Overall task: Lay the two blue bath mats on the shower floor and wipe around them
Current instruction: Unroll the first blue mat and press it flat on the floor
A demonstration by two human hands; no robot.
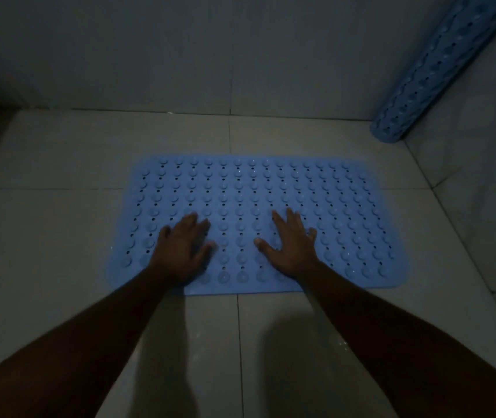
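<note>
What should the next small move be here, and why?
Probably lift the right hand off the flat mat and reach toward the rolled mat leaning in the far right corner. The first mat already lies spread on the tiled floor under both open palms, the left hand included, while the second is not yet laid.

Dim, bluish, soft focus; wide-angle bending at edges.

The flat blue mat looks like soft matt plastic or rubber, studded with rounded bumps and punched with small holes. The rolled mat shows the same perforated surface. The floor tiles are smooth with a faint sheen.
</note>
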